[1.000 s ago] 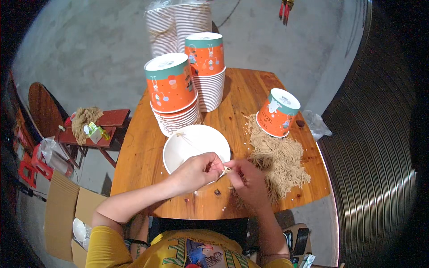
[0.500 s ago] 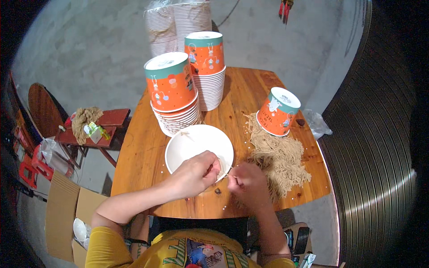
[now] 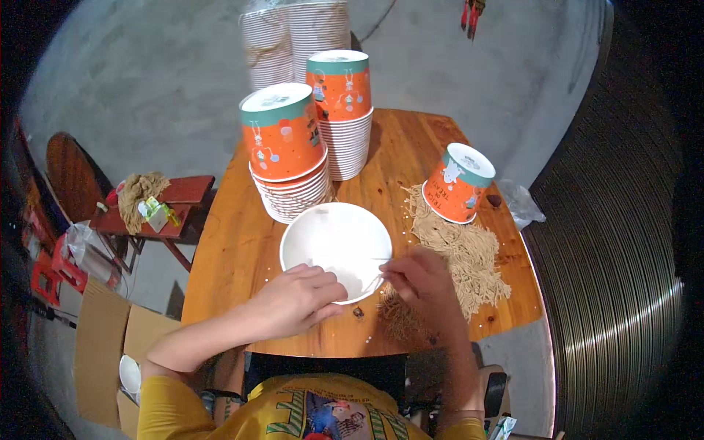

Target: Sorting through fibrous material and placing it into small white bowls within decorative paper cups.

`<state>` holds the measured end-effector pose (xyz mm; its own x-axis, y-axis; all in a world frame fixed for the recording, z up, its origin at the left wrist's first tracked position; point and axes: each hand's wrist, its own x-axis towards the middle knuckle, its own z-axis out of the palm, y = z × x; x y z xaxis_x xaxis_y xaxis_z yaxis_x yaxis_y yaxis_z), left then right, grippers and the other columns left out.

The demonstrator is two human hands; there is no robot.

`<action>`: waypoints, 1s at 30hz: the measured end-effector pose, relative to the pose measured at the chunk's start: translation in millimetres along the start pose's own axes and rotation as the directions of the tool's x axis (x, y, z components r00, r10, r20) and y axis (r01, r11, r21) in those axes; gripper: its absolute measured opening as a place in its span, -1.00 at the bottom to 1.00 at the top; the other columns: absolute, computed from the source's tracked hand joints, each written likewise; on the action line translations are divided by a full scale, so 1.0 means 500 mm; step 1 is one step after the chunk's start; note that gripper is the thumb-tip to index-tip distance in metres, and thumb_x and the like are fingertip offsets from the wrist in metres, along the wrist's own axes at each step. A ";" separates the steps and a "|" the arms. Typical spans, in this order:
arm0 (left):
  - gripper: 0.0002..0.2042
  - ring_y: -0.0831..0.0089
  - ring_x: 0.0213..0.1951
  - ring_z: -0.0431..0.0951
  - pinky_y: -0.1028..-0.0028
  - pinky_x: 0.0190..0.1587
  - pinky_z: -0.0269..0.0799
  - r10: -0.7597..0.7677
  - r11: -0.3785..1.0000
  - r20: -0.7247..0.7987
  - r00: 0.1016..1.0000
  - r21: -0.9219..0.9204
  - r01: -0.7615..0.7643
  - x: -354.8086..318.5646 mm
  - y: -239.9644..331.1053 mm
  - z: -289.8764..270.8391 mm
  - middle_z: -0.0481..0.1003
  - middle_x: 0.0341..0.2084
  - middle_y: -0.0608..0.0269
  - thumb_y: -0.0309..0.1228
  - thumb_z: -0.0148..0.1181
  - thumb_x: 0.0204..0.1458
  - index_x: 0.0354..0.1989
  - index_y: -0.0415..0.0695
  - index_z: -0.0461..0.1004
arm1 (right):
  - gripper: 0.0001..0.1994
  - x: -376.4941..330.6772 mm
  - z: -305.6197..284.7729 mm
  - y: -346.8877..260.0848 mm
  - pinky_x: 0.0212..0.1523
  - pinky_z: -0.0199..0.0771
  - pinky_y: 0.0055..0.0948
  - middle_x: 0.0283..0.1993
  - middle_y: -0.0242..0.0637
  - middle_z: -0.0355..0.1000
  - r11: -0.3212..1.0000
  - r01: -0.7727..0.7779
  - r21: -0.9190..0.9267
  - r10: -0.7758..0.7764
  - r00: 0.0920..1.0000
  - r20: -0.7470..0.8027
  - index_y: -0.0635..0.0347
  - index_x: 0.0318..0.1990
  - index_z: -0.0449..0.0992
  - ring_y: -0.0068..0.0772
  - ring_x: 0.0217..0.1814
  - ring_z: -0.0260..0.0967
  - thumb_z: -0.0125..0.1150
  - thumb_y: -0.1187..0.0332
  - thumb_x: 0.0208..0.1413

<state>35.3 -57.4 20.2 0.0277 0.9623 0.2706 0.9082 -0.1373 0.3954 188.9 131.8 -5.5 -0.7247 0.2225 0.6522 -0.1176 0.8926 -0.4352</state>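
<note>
Fingers of my left hand (image 3: pixel 297 299) curl over the near rim of the white bowl (image 3: pixel 336 248), loosely closed and resting on its edge. My right hand (image 3: pixel 419 277), just right of the bowl, pinches a thin strand (image 3: pixel 372 281) that reaches toward the bowl's rim. Right of the bowl lies the heap of tan strands (image 3: pixel 458 253) on the wooden table (image 3: pixel 235 249); behind the bowl stand stacked orange cups (image 3: pixel 286 147).

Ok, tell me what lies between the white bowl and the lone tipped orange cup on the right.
In the head view, the upper end of the pile of tan string lies between the white bowl and the tipped orange cup.
</note>
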 end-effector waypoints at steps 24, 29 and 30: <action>-0.92 0.18 -0.39 0.42 0.26 -0.05 0.20 -0.165 0.985 -0.255 0.953 -0.093 0.145 -0.003 -0.004 0.036 0.37 -0.62 0.14 -0.47 0.06 -0.12 -0.56 -0.18 0.33 | -0.93 0.069 0.096 -0.065 -0.51 0.32 -0.36 -0.58 -0.12 0.34 0.959 -0.281 0.031 0.277 0.956 0.098 0.16 -0.33 0.41 -0.25 -0.59 0.34 0.12 0.39 0.10; -0.87 0.23 -0.35 0.38 0.24 -0.05 0.17 -0.001 0.997 -0.192 0.981 -0.075 -0.013 -0.007 -0.018 0.024 0.33 -0.58 0.17 -0.43 0.11 -0.11 -0.54 -0.17 0.29 | -0.94 0.071 0.095 -0.070 -0.55 0.29 -0.38 -0.64 -0.15 0.31 0.946 -0.323 -0.020 0.323 0.942 0.095 0.15 -0.34 0.41 -0.33 -0.65 0.28 0.14 0.40 0.08; -0.84 0.23 -0.35 0.37 0.24 -0.05 0.16 0.031 0.997 -0.215 0.976 -0.061 -0.045 -0.011 -0.017 0.024 0.33 -0.57 0.18 -0.40 0.15 -0.10 -0.53 -0.16 0.29 | -0.93 0.072 0.092 -0.071 -0.55 0.28 -0.42 -0.65 -0.22 0.31 0.938 -0.345 0.030 0.340 0.935 0.105 0.16 -0.34 0.43 -0.43 -0.63 0.28 0.15 0.39 0.08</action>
<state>32.5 -58.9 4.8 -0.0348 0.8847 0.4649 0.8791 -0.1942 0.4353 135.7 90.1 5.1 -0.7882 0.4705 0.3966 0.1194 0.7492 -0.6515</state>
